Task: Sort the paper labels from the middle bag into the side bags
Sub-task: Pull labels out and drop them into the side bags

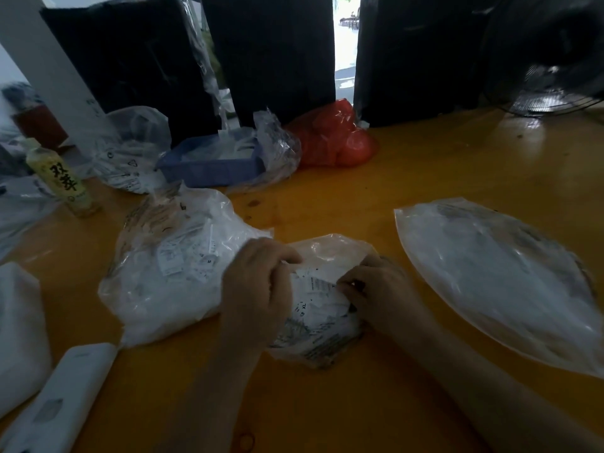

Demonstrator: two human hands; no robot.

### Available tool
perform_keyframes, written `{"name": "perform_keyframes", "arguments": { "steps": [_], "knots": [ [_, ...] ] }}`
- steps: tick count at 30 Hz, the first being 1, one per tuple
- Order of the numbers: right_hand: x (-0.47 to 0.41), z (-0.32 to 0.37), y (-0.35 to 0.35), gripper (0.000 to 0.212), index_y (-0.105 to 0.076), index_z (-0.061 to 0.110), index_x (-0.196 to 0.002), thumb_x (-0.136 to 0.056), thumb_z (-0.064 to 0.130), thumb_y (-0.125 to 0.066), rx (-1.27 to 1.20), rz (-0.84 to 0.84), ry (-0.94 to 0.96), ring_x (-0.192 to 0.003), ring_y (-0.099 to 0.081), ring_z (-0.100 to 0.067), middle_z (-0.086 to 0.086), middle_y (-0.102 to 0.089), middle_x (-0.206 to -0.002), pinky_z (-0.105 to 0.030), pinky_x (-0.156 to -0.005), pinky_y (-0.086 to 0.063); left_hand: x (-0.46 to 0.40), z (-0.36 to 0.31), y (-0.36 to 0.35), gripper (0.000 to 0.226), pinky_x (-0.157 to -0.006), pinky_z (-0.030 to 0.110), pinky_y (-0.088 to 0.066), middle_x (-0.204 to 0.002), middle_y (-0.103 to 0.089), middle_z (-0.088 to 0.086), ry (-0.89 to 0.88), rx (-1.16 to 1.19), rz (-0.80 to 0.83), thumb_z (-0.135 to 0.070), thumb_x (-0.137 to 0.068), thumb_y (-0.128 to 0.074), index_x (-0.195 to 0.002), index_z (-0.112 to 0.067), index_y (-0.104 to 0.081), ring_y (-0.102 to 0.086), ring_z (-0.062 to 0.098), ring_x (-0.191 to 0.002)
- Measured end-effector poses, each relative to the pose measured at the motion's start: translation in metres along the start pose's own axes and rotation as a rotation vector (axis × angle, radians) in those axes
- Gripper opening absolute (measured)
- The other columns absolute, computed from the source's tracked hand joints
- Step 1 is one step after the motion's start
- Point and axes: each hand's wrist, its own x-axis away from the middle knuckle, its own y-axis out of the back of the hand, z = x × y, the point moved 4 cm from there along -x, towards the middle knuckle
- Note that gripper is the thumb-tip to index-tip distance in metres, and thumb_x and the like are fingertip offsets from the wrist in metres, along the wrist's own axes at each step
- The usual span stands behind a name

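Observation:
The middle bag point(323, 335) is clear plastic, lying on the yellow table between my hands, full of white paper labels point(313, 308) with black print. My left hand point(258, 286) curls over the bag's left side and grips its plastic edge. My right hand point(376, 292) pinches a label at the bag's mouth. To the left lies a bulging clear bag point(163, 279) holding several labels. On the right lies a flatter clear bag point(496, 276).
A blue tray point(209, 168) in plastic, a red bag point(336, 138) and another label bag point(130, 152) stand at the back before dark boxes. A bottle point(62, 181) stands at left. A white device point(58, 403) and white packet point(19, 335) lie near left.

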Motion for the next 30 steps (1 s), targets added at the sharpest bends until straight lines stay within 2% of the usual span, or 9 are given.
{"name": "perform_keyframes", "arguments": {
  "steps": [4, 6, 8, 11, 14, 18, 23, 27, 30],
  "knots": [
    [0.001, 0.001, 0.002, 0.014, -0.075, 0.033, -0.102, -0.093, 0.038, -0.066, 0.011, 0.110, 0.053, -0.073, -0.041, 0.006, 0.022, -0.052, -0.083, -0.011, -0.066, -0.028, 0.015, -0.003, -0.033, 0.034, -0.081, 0.007, -0.044, -0.096, -0.073, -0.001, 0.119, 0.080, 0.384, -0.005, -0.095, -0.044, -0.107, -0.010, -0.075, -0.060, 0.002, -0.086],
    [0.002, 0.004, 0.006, 0.018, -0.077, 0.031, -0.102, -0.094, 0.040, -0.064, -0.009, 0.124, 0.053, -0.073, -0.042, 0.002, 0.015, -0.062, -0.085, -0.012, -0.066, -0.030, 0.021, -0.001, -0.044, 0.037, -0.094, 0.017, -0.047, -0.109, -0.075, 0.002, 0.078, 0.023, 0.527, -0.011, -0.096, -0.043, -0.115, -0.012, -0.075, -0.061, 0.006, -0.099],
    [0.000, 0.001, 0.022, 0.029, -0.076, 0.023, -0.096, -0.095, 0.043, -0.054, -0.026, 0.001, 0.005, -0.076, -0.047, -0.006, 0.007, -0.064, -0.084, -0.020, -0.069, -0.036, 0.025, 0.005, -0.050, 0.041, -0.104, 0.032, -0.047, -0.120, -0.075, 0.002, 0.055, -0.046, 0.622, -0.018, -0.098, -0.041, -0.123, -0.015, -0.073, -0.063, 0.015, -0.112],
    [0.001, -0.013, 0.056, 0.027, -0.069, 0.014, -0.098, -0.102, 0.030, -0.048, 0.243, -0.122, -0.150, -0.081, -0.048, -0.017, -0.002, -0.062, -0.087, -0.035, -0.079, -0.048, 0.032, 0.013, -0.053, 0.047, -0.113, 0.035, -0.043, -0.128, -0.073, 0.000, 0.055, -0.085, 0.691, -0.019, -0.097, -0.038, -0.129, -0.018, -0.072, -0.060, 0.016, -0.124],
    [0.006, -0.035, 0.076, 0.027, -0.062, 0.010, -0.121, -0.095, 0.007, -0.057, 0.493, 0.038, -0.381, -0.099, -0.056, -0.024, -0.012, -0.063, -0.116, -0.036, -0.088, -0.049, 0.033, 0.016, -0.055, 0.048, -0.110, 0.039, -0.046, -0.127, -0.072, 0.002, 0.051, -0.088, 0.697, -0.018, -0.096, -0.038, -0.131, -0.019, -0.071, -0.059, 0.017, -0.123],
    [0.008, -0.051, 0.093, 0.009, -0.052, 0.013, -0.092, -0.095, 0.005, -0.052, 0.623, 0.196, -0.462, -0.076, -0.045, -0.021, -0.008, -0.059, -0.098, -0.029, -0.068, -0.035, 0.033, 0.007, -0.055, 0.048, -0.111, 0.042, -0.047, -0.129, -0.073, -0.003, -0.006, -0.068, 0.666, -0.018, -0.095, -0.036, -0.125, -0.019, -0.074, -0.060, 0.017, -0.124],
    [0.005, -0.061, 0.094, 0.017, -0.063, 0.015, -0.094, -0.095, 0.007, -0.049, 0.795, 0.343, -0.451, -0.057, -0.039, -0.013, 0.000, -0.054, -0.075, -0.027, -0.061, -0.037, 0.022, -0.030, -0.053, 0.038, -0.103, 0.045, -0.053, -0.119, -0.076, 0.006, -0.279, -0.033, 0.428, -0.006, -0.092, -0.047, -0.116, -0.010, -0.076, -0.067, 0.024, -0.116],
    [-0.006, -0.071, 0.086, 0.009, -0.060, 0.018, -0.093, -0.098, 0.025, -0.056, 0.732, 0.376, -0.388, -0.068, -0.051, -0.013, 0.002, -0.049, -0.077, -0.027, -0.065, -0.040, 0.016, -0.075, -0.099, 0.048, -0.128, 0.044, -0.024, -0.156, -0.052, 0.013, -0.537, -0.089, 0.696, -0.012, -0.102, -0.042, -0.148, -0.008, -0.052, -0.040, 0.027, -0.151],
    [-0.013, -0.079, 0.079, 0.016, -0.059, 0.019, -0.094, -0.100, 0.033, -0.054, 0.652, 0.450, -0.309, -0.078, -0.053, -0.013, -0.001, -0.057, -0.090, -0.026, -0.072, -0.041, 0.002, -0.077, -0.133, 0.065, -0.128, 0.046, -0.015, -0.159, -0.047, 0.011, -0.404, -0.134, 0.984, -0.016, -0.099, -0.059, -0.158, -0.012, -0.032, -0.042, 0.024, -0.147]
  ]
}}
